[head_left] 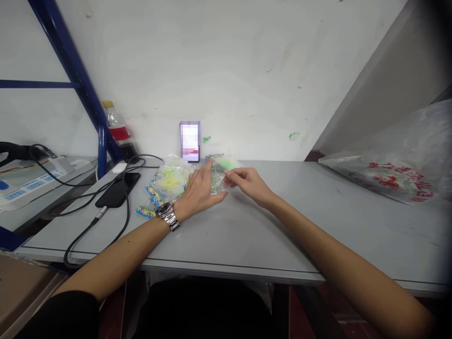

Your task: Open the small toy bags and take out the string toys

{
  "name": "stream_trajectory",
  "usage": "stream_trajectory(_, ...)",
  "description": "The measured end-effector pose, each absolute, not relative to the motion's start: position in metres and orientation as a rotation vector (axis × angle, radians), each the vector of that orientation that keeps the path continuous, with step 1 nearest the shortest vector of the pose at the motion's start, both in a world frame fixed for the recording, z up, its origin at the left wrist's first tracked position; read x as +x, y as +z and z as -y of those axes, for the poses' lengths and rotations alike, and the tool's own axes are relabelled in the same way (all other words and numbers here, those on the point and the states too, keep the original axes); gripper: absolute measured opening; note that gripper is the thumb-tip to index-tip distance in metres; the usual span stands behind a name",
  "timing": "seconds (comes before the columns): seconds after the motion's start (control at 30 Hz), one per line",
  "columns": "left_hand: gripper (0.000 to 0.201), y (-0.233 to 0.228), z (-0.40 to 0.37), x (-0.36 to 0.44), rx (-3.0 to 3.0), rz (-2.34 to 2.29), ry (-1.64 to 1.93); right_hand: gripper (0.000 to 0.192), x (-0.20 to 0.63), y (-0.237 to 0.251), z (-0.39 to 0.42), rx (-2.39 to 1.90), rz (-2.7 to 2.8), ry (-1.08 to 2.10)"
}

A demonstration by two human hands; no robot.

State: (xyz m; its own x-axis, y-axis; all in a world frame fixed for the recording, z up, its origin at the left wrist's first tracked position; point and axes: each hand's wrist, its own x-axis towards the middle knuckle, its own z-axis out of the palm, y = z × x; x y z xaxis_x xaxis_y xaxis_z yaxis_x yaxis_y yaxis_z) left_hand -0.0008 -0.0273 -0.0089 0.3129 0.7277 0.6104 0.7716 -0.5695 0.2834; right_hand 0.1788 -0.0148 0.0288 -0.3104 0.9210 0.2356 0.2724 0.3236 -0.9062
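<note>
My left hand (202, 187) lies palm down with its fingers apart, over the edge of a heap of clear plastic bags (169, 181) that have bright patterned header strips and yellow-green contents. Just right of it, my right hand (249, 183) pinches the edge of a clear plastic bag (219, 181) between thumb and forefinger. Behind the fingers, a bag with pale green contents (228, 163) lies near the wall. My left palm and the bag parts under it are hidden. A metal watch (168, 215) sits on my left wrist.
A lit phone (189, 141) leans on the wall. To the left are a dark phone (118, 190) with black cables, a cola bottle (120, 132), a blue metal frame (67, 52) and a power strip (45, 181). A large plastic bag with red print (395, 165) stands at right.
</note>
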Motion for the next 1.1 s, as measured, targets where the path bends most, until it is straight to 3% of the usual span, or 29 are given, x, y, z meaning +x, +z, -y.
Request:
stream_trajectory(0.13,0.094,-0.009,0.029,-0.001,-2.682,1.420,-1.238,0.036,0.179,0.027,0.014,-1.050,1.754,0.878)
stream_trajectory(0.23,0.072,-0.009,0.027,-0.002,-2.747,1.437,-1.372,0.030,0.182,0.026,0.012,-1.045,1.777,0.803)
stream_trajectory(0.33,0.049,-0.008,0.023,-0.003,-2.750,1.489,-1.518,0.035,0.185,0.026,0.010,-1.002,1.829,0.769)
stream_trajectory(0.57,0.023,-0.010,0.014,-0.004,-2.882,1.519,-1.901,0.036,0.186,0.028,0.012,-0.918,1.910,0.808)
stream_trajectory(0.7,0.022,-0.011,0.010,-0.003,-2.720,1.555,-2.195,0.020,0.187,0.027,0.010,-0.881,1.808,0.915)
stream_trajectory(0.87,0.024,-0.006,0.007,-0.005,-2.600,1.577,-2.397,0.039,0.189,0.025,0.009,-0.843,1.677,1.083)
stream_trajectory(1.1,0.021,-0.001,0.009,-0.009,-2.585,1.579,-2.493,0.044,0.190,0.023,0.007,-0.866,1.582,1.152)
